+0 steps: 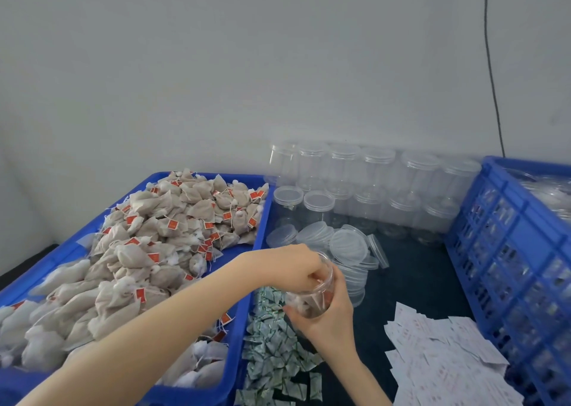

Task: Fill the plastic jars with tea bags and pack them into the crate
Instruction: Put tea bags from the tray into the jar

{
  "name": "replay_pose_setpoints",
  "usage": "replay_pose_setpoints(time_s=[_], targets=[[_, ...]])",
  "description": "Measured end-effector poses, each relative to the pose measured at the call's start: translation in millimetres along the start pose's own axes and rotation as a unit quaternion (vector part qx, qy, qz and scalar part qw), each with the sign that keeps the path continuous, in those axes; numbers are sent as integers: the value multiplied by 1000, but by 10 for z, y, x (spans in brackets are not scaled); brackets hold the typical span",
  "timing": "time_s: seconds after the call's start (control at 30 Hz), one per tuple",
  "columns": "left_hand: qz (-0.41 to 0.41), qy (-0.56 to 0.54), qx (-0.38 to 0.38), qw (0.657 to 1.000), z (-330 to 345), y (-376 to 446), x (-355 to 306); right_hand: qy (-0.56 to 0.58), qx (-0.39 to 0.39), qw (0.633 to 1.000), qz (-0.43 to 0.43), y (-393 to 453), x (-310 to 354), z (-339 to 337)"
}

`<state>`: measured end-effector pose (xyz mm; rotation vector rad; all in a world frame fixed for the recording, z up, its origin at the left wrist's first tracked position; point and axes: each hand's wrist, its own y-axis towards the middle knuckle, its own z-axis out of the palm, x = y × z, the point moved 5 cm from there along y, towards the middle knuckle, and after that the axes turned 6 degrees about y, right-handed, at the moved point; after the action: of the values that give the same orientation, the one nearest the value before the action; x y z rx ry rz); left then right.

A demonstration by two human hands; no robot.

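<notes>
No text can be read; the tea bags' (pixel 148 245) red tags are too small.

The left hand's (pixel 287 266) fingertips dip into the mouth of the clear plastic jar (pixel 312 294) and are hidden there; the right hand (pixel 327 316) covers the jar's lower part. The blue slatted plastic crate (pixel 506 251) runs off the right edge, its contents only a blur of clear plastic behind the slats. The shallow blue plastic tray (pixel 241 328) of tea bags is cut off at the left and bottom edges. The printing on the white paper slips (pixel 438 356) is too faint to read (reddish marks, nothing more). The rear row of empty clear lidded jars (pixel 377 171) is smeared.
</notes>
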<state>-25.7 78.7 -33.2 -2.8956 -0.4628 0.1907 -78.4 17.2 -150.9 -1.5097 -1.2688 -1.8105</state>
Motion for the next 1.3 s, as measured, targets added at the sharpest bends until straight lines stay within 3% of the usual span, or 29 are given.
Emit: replay_pose_setpoints(time_s=[0.17, 0.3, 0.4, 0.47, 0.57, 0.7, 0.87, 1.0, 1.3], targets=[[29, -16, -50, 998, -54, 23, -67, -11, -25, 999, -16, 31, 48, -140], [34, -85, -158, 983, -121, 25, -50, -26, -51, 998, -39, 91, 127, -293], [11, -144, -277, 950, -209, 6, 62, -2, -69, 997, -35, 101, 104, -417], [-26, -166, -314, 934, -213, 49, 179, 0, -75, 997, -33, 87, 58, -495], [-125, -120, -249, 953, -68, 231, 386, 0, -89, 996, -29, 51, 2, -603], [-156, 39, -29, 986, 399, 548, 529, -1, -96, 995, -18, -7, -38, -697], [-191, 128, 123, 965, 900, 811, 689, 7, -107, 994, -28, -46, -7, -761], [-218, 197, 146, 945, 1106, 886, 788, 17, -111, 993, -33, -60, 40, -789], [-206, 296, 88, 929, 1071, 896, 761, 15, -112, 993, -26, -63, -5, -810]])
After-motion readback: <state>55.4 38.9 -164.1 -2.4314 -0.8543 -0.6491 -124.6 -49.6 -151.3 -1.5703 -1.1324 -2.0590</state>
